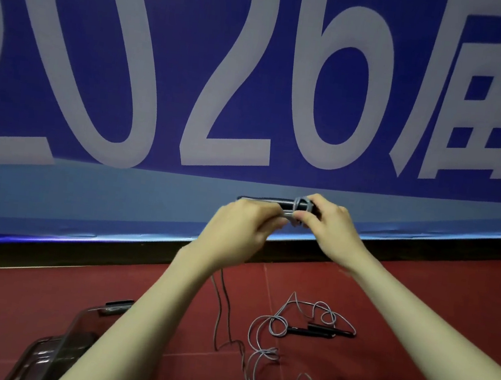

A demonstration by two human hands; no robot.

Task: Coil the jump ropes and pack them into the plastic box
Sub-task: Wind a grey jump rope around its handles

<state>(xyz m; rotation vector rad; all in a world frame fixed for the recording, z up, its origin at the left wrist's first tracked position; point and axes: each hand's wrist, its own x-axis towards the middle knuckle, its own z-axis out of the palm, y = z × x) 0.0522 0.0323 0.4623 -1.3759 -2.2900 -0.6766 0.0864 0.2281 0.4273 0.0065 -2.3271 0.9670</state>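
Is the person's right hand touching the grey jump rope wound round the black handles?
Touching. The head view shows the right hand holding the black handles, its fingers lying over the grey jump rope.

Single head view, close behind raised forearms, facing forward at blue banner [161, 86], red floor [388, 283] below

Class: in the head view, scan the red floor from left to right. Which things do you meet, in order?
Plastic box → dangling cord of the rope the hands hold → loose jump rope with its black handles.
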